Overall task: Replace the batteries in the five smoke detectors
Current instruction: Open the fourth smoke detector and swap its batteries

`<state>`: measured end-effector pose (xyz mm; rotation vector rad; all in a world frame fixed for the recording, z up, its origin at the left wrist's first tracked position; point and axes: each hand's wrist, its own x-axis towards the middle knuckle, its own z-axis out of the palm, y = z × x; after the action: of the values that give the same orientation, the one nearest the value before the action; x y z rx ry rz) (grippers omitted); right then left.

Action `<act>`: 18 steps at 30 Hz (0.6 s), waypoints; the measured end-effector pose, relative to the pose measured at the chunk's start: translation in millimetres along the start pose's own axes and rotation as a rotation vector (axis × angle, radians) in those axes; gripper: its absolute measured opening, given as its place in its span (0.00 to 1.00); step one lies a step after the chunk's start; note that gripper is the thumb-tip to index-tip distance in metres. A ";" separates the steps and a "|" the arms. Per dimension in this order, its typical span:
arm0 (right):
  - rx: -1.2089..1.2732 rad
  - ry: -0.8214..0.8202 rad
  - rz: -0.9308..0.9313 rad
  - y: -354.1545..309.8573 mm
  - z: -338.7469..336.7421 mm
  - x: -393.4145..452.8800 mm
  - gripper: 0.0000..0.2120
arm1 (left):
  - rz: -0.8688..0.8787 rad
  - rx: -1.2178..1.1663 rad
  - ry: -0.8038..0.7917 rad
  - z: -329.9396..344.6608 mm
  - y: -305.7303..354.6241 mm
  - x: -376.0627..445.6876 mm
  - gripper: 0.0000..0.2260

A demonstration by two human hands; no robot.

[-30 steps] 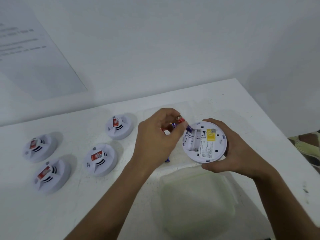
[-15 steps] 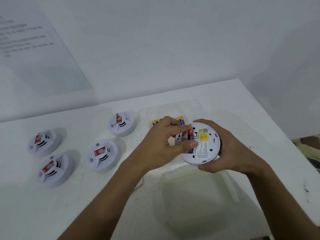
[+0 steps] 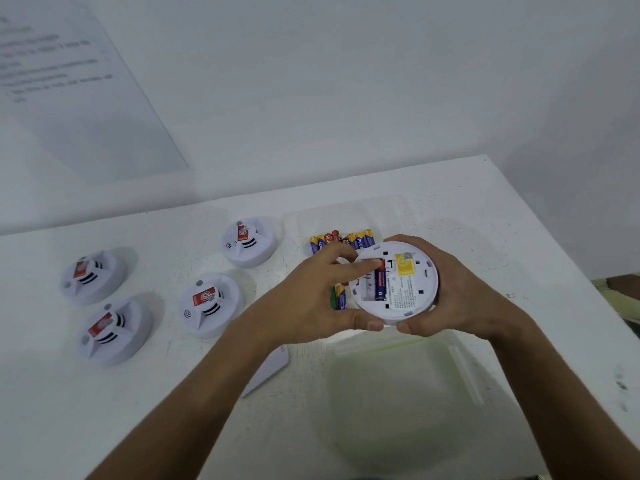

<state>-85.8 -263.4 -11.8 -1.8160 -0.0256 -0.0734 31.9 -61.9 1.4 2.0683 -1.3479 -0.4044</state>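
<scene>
Over the white desk point(image 3: 450, 209), the right hand point(image 3: 460, 292) is gripping the detector point(image 3: 408, 299); the left hand point(image 3: 311, 299), fingers point(image 3: 360, 266) curled round its rim, is pressing a battery point(image 3: 380, 285) in.

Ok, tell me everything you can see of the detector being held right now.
The detector is a round white plastic disc held above the table, back side up and tilted toward the camera. Its back carries a yellow sticker, a printed label and small slots. The open compartment holds one blue and red battery beside an empty slot. The right hand grips its right rim; the left hand has its thumb on the near rim and a fingertip pressing the battery's red end.
</scene>
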 end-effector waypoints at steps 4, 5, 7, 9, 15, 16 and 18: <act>-0.052 0.059 -0.017 1.7 -8.6 -0.5 0.43 | -0.107 -0.159 0.205 -1.0 -8.5 -5.4 0.19; -0.055 0.085 -0.014 2.9 -10.9 -2.2 0.43 | -0.147 -0.128 0.283 1.6 -12.3 -6.5 0.15; -0.044 0.116 0.000 5.9 -14.5 -6.2 0.43 | -0.246 0.044 0.273 5.4 -15.9 -4.8 0.11; -0.038 0.116 0.015 8.6 -16.3 -9.6 0.43 | -0.316 0.302 0.056 8.6 -14.1 2.7 0.15; -0.051 0.098 0.040 12.5 -13.8 -13.0 0.43 | -0.316 0.787 -0.317 13.5 -12.7 39.4 0.20; -0.051 0.098 0.044 12.1 -13.4 -13.2 0.43 | -0.312 0.806 -0.350 14.0 -13.7 42.7 0.21; -0.048 0.103 0.047 12.5 -13.7 -13.9 0.43 | -0.312 0.807 -0.397 13.4 -15.2 48.3 0.24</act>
<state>-99.5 -279.5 -21.4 -1.8580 0.0926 -0.1348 55.8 -105.6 -14.7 3.0111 -1.5844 -0.4683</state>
